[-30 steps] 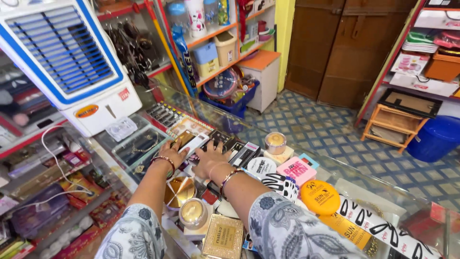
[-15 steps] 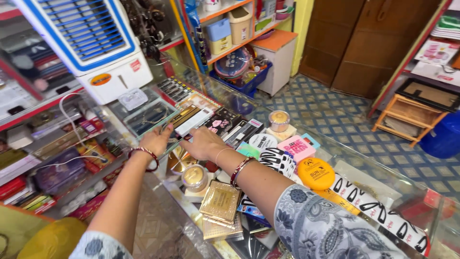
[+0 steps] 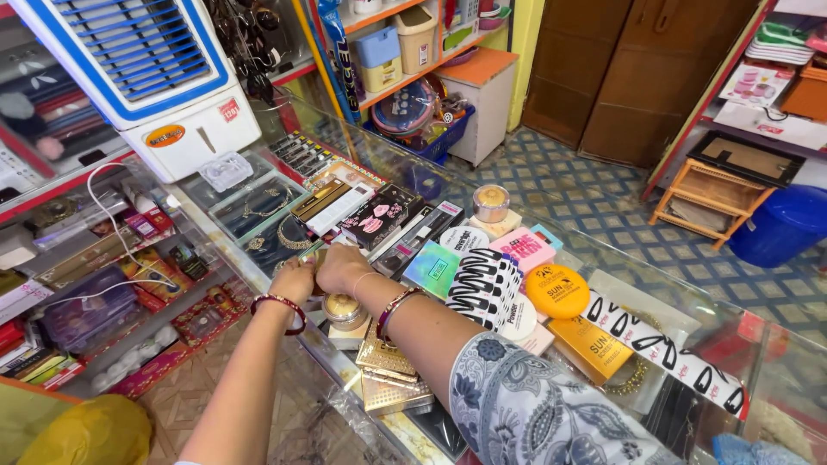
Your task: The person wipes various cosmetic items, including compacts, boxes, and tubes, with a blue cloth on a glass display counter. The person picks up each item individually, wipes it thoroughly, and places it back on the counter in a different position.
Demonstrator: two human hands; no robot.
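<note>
My left hand (image 3: 293, 280) and my right hand (image 3: 345, 267) are pressed together over the glass counter (image 3: 603, 258), fingers closed around a small gold round jar (image 3: 317, 257) that is mostly hidden between them. Both wrists wear bangles. Just below the hands a second gold-lidded round jar (image 3: 345, 310) stands on the counter. A stack of flat gold boxes (image 3: 388, 379) lies under my right forearm.
Around the hands lie a black floral box (image 3: 379, 215), a black-and-white card of hair clips (image 3: 482, 284), an orange round compact (image 3: 557, 291) and pink boxes (image 3: 521, 247). A white and blue air cooler (image 3: 146, 77) stands at the left. A blue bucket (image 3: 784, 226) sits on the tiled floor.
Both hands have drawn back along the counter toward me and closed together. One gold jar that stood between them is now in their grip.
</note>
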